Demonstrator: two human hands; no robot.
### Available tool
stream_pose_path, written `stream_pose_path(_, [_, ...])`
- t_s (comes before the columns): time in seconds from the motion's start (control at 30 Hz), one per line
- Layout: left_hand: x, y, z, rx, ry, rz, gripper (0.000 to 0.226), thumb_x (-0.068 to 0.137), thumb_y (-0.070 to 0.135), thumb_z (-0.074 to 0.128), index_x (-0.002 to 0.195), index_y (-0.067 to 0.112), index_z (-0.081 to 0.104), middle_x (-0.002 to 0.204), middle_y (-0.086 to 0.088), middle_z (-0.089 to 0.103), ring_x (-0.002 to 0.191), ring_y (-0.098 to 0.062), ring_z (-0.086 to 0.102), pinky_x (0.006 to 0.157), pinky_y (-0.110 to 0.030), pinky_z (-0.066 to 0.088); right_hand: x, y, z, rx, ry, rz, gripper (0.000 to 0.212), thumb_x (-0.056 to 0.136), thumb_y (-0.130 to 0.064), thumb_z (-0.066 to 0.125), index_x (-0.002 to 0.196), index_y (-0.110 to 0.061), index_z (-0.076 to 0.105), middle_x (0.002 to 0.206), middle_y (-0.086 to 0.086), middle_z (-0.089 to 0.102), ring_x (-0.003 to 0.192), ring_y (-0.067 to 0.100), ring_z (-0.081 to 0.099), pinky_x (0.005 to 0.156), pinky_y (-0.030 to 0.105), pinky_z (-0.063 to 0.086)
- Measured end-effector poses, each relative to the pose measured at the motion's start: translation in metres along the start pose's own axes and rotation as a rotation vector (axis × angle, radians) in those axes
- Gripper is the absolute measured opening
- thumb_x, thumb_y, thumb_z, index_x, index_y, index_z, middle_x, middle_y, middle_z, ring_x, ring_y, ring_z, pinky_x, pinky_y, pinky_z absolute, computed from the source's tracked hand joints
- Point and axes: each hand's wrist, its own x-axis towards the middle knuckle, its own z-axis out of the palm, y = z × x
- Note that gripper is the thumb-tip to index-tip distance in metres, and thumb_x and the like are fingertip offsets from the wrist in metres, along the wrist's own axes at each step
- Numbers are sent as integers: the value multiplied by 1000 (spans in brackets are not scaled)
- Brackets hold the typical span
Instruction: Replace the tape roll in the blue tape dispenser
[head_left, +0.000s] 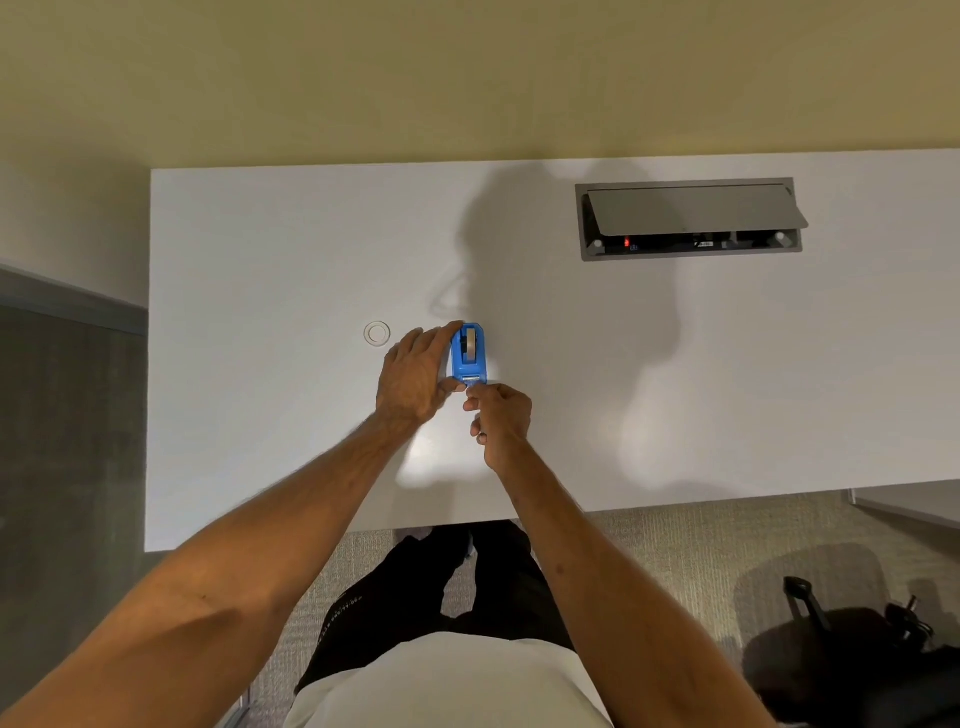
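Blue tape dispenser (468, 354) on table (260, 249), long axis toward us; left hand (415, 376) clamps its side, right hand (497, 410) pinches tape end at near cutter. Clear ring (377, 333) lies left.

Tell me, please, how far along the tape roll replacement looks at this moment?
Nearly done, it seems. A tape roll already sits in the blue tape dispenser, and an empty tape core lies apart on the table. The left hand steadies the dispenser; the right hand pinches at the cutter end. Probably only seating the tape end remains.
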Motion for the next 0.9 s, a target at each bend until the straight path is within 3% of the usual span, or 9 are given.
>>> stream_pose_path(0.3, [0, 0, 3, -27, 29, -4, 106, 77, 74, 38, 167, 19, 33, 164, -7, 51, 152, -33, 48, 130, -51, 37, -1, 0, 2, 1, 21, -22, 16, 95, -19, 71, 98, -5, 74, 76, 6, 74, 46, 17, 50, 45, 21, 40])
stream_pose_path(0.43, [1, -1, 4, -37, 35, -11, 105, 79, 75, 40, 168, 19, 33, 165, -7, 50, 153, -34, 46, 130, -51, 36, -2, -3, 4, 2, 22, -16, 14, 94, -18, 72, 98, -5, 75, 85, 10, 78, 47, 18, 52, 45, 22, 41])
stream_pose_path(0.5, [2, -2, 5, -35, 23, -7, 99, 88, 73, 51, 168, 19, 32, 166, -7, 49, 153, -34, 46, 129, -52, 37, -3, -4, 4, 0, 21, -11, 10, 92, -17, 73, 93, -8, 74, 92, 15, 80, 47, 18, 53, 44, 22, 41])
stream_pose_path(0.57, [4, -4, 7, -19, 23, 13, 90, 96, 55, 69, 168, 19, 30, 166, -7, 48, 152, -34, 46, 128, -52, 38, -4, -4, 4, -6, 22, -7, 11, 91, -16, 74, 93, -6, 75, 95, 17, 81, 47, 19, 54, 45, 22, 42])
stream_pose_path(0.67, [7, -4, 9, 17, -1, 10, 98, 90, 29, 82, 170, 20, 26, 166, -7, 48, 150, -33, 47, 128, -51, 39, -5, -5, 4, -11, 17, -3, 20, 93, -20, 74, 103, -3, 76, 95, 14, 81, 47, 19, 57, 46, 22, 43])
stream_pose_path(0.9, [5, -5, 5, 33, -43, 30, 100, 95, 19, 71, 173, 21, 8, 172, -12, 38, 155, -36, 42, 130, -52, 37, -13, -8, -2, -42, 15, 43, 18, 99, -22, 68, 107, -7, 74, 93, 5, 81, 57, 24, 66, 53, 25, 48])
